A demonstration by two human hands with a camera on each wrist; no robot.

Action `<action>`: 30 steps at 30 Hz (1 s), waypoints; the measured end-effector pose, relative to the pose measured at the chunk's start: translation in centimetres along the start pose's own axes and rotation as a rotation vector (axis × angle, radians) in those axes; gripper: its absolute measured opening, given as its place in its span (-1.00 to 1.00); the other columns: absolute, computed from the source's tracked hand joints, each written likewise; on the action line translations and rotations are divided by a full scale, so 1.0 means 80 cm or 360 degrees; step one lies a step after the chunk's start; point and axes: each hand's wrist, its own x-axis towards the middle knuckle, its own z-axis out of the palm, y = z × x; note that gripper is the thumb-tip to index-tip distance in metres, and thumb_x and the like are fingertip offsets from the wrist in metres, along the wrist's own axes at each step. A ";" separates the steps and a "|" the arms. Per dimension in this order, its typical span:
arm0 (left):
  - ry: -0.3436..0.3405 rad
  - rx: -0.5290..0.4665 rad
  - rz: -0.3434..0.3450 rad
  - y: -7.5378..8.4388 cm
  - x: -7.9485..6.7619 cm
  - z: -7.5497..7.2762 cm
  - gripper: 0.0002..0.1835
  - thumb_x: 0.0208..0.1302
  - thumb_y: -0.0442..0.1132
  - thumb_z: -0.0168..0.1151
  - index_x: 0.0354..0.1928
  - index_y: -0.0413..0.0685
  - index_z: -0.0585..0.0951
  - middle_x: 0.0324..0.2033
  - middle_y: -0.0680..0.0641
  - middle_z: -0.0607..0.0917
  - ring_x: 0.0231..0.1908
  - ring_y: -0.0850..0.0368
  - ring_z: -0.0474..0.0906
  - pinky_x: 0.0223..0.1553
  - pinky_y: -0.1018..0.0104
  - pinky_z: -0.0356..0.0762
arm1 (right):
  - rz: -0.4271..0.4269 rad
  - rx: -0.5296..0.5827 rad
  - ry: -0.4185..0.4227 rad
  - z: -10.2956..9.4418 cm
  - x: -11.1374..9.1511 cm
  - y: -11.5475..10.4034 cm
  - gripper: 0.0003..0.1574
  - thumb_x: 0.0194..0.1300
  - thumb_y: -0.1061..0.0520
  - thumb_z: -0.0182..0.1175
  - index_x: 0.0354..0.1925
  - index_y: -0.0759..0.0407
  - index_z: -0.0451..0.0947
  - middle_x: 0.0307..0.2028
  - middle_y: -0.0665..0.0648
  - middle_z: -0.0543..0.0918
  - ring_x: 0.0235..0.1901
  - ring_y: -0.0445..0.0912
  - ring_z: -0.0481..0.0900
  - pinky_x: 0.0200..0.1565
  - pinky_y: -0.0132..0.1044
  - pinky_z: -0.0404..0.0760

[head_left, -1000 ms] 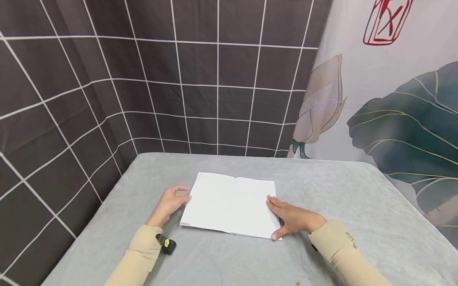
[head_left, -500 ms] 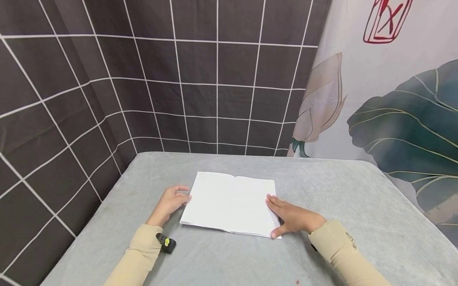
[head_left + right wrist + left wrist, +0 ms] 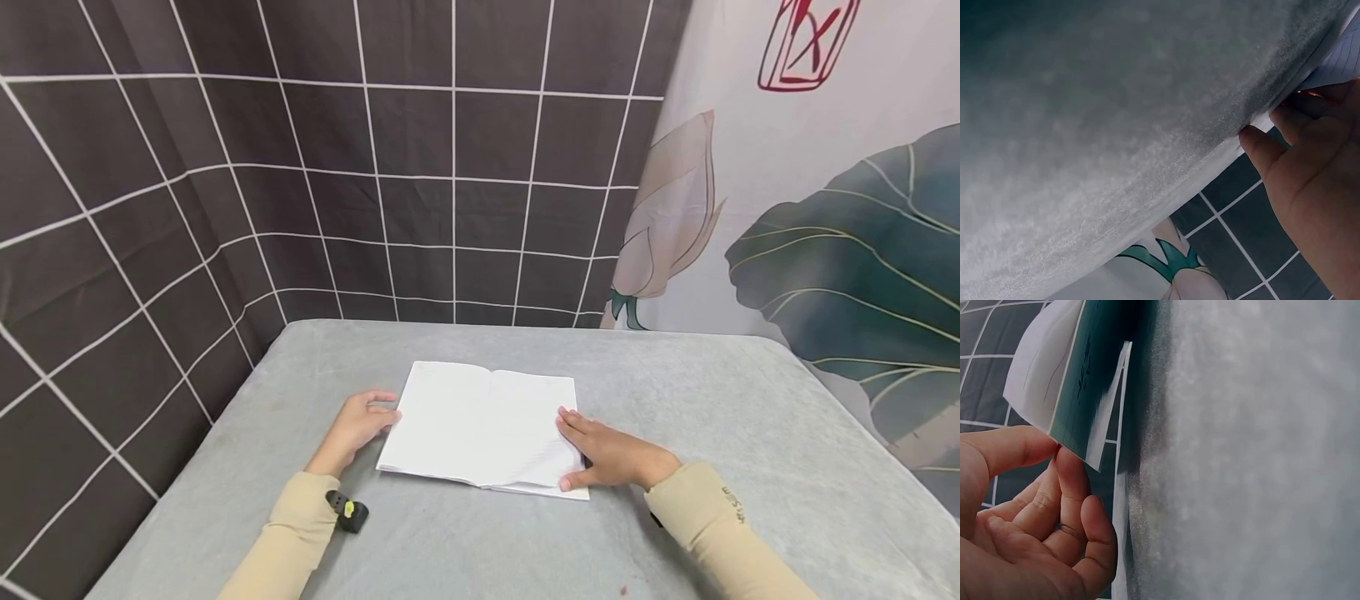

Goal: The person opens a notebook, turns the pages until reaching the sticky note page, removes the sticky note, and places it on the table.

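An open notebook (image 3: 453, 425) with white pages lies on the grey cloth-covered table. In the head view my left hand (image 3: 358, 427) is at its left edge. The left wrist view shows that thumb and index finger pinching the edge near a corner of the green cover (image 3: 1075, 394), while the other fingers curl loosely below. My right hand (image 3: 611, 452) lies over the right edge with extended fingers. Its thumb presses the near right corner, where the top page is pushed inward and bows up. Faint ruled lines show on a page (image 3: 1338, 62) in the right wrist view.
The grey table (image 3: 675, 392) extends around the notebook on all sides. Behind it hangs a dark cloth (image 3: 420, 208) with a white grid, and to the right a pale curtain (image 3: 690, 292) with lotus prints. A black device (image 3: 349, 511) is strapped on the left wrist.
My right thumb has slid slightly left and away from me, pushing the near corner of the top page inward so it buckles. The left hand has stayed in place.
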 end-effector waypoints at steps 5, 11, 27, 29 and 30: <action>0.0001 0.0002 0.0004 0.000 0.001 0.001 -0.58 0.21 -0.28 0.22 0.12 -0.25 0.53 -0.21 -0.22 0.73 -0.33 0.13 0.62 -0.28 0.32 0.50 | 0.0040 0.0017 -0.0001 0.001 0.001 0.000 0.24 0.11 -0.38 0.23 0.39 0.46 0.09 0.44 0.42 0.08 0.43 0.29 0.06 0.34 0.17 0.12; -0.0010 -0.0032 0.0028 0.000 0.001 0.000 -0.59 0.19 -0.31 0.22 0.10 -0.27 0.53 -0.17 -0.25 0.71 -0.31 0.12 0.63 -0.23 0.27 0.55 | 0.0053 0.0026 -0.0004 0.000 0.003 -0.001 0.22 0.13 -0.37 0.22 0.39 0.45 0.11 0.43 0.41 0.10 0.43 0.27 0.07 0.34 0.16 0.13; 0.0136 0.0223 0.0366 0.032 -0.012 -0.001 -0.69 0.22 -0.33 0.21 0.00 -0.28 0.60 -0.10 -0.26 0.69 -0.04 -0.16 0.57 0.00 0.01 0.52 | 0.0080 0.0033 -0.0023 -0.006 0.004 -0.006 0.19 0.16 -0.36 0.20 0.39 0.44 0.11 0.44 0.41 0.09 0.43 0.25 0.07 0.34 0.17 0.14; 0.0145 0.0275 0.0441 0.044 -0.018 0.003 -0.69 0.21 -0.34 0.22 -0.01 -0.28 0.61 -0.10 -0.26 0.69 -0.05 -0.18 0.57 -0.01 -0.01 0.51 | 0.0072 0.0032 -0.0018 -0.007 0.003 -0.006 0.18 0.16 -0.36 0.20 0.38 0.45 0.12 0.43 0.42 0.10 0.43 0.26 0.08 0.33 0.18 0.14; 0.0145 0.0292 0.0485 0.049 -0.020 0.006 -0.70 0.20 -0.35 0.23 -0.01 -0.27 0.61 -0.11 -0.26 0.70 -0.06 -0.18 0.57 -0.02 -0.01 0.51 | 0.0066 0.0027 -0.0015 -0.007 0.004 -0.006 0.18 0.16 -0.36 0.20 0.38 0.46 0.12 0.43 0.43 0.10 0.42 0.27 0.08 0.33 0.18 0.14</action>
